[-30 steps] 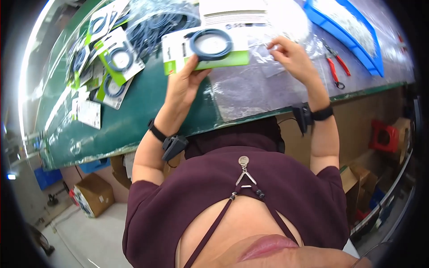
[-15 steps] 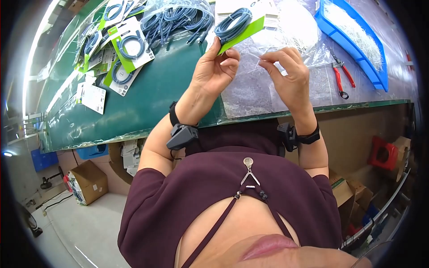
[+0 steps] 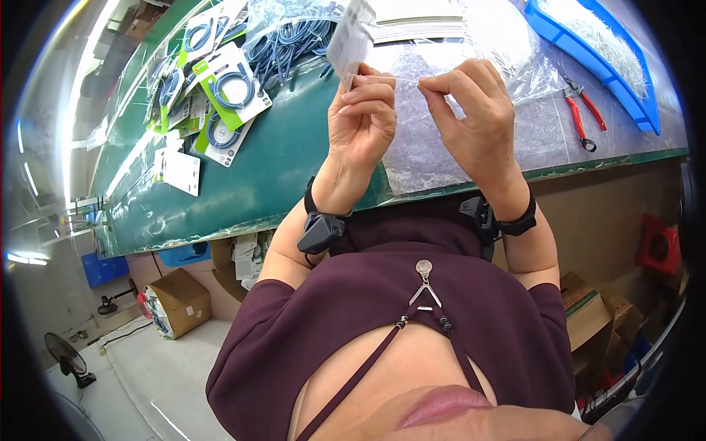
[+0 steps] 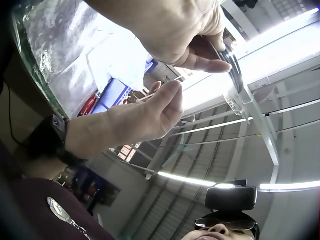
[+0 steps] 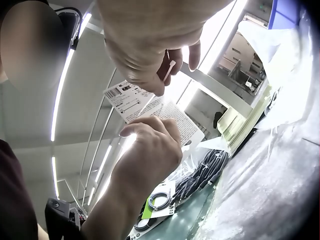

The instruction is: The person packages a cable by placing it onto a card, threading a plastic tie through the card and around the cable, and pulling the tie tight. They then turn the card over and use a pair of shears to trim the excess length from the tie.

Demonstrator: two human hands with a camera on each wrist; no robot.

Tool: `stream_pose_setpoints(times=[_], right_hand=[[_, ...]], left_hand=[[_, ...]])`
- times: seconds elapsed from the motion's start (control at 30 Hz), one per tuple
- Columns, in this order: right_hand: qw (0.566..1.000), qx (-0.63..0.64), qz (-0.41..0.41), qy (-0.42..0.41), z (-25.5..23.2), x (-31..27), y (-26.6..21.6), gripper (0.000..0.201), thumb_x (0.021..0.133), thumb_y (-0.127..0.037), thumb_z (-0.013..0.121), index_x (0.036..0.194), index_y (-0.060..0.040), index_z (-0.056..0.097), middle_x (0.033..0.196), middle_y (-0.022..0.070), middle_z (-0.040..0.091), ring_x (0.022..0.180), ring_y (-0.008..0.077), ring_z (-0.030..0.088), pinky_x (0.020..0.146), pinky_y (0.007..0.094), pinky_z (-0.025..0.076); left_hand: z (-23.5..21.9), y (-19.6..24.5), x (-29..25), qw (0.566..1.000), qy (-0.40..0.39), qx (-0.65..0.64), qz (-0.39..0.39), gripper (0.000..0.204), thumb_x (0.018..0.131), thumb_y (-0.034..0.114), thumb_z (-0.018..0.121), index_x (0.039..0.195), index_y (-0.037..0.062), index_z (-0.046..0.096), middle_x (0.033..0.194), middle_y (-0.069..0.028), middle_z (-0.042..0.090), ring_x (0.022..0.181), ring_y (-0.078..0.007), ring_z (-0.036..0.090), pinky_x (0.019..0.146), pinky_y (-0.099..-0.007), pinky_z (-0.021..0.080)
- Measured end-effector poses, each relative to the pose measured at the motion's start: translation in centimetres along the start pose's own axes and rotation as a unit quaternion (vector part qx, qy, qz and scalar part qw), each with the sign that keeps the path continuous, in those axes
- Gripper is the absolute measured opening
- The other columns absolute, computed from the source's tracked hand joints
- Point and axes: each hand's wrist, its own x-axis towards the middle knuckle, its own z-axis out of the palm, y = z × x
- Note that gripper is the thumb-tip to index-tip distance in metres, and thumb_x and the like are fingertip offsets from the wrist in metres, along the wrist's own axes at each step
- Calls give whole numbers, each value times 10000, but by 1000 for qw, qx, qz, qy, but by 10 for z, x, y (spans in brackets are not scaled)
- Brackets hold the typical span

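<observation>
My left hand [image 3: 360,121] holds a printed card [image 3: 351,40] raised over the table, its text side turned toward me. Behind the card, the left wrist view shows a coil of dark cable [image 4: 234,67] at the fingers. My right hand [image 3: 478,117] pinches a thin white cable tie [image 3: 404,79] between thumb and forefinger. The strip stretches across to the left fingers at the card's lower edge. In the right wrist view the tie's small square head [image 5: 172,63] pokes out from the right fingers, and its strip crosses the front of the card.
Carded cable coils [image 3: 234,88] lie heaped at the left, beside a bag of loose blue cables [image 3: 294,48]. A stack of cards [image 3: 419,29] sits at the back. To the right are red-handled pliers [image 3: 576,117] and a blue bin [image 3: 647,110] of white ties.
The left hand has turned the card from its coil side to its printed back. The right hand has come in toward the left, and a white tie now spans between them.
</observation>
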Motion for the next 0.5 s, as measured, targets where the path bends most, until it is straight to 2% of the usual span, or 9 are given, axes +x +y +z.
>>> stream_pose_setpoints(times=[0.5], right_hand=[[1000, 1, -4, -5, 6, 0, -2, 167, 656, 39, 729, 774, -46, 646, 698, 44, 541, 667, 211, 526, 611, 314, 426]], left_hand=[[-1, -1, 1, 1000, -13, 27, 8, 170, 843, 20, 630, 967, -78, 566, 779, -98, 514, 632, -141, 551, 485, -192, 502]])
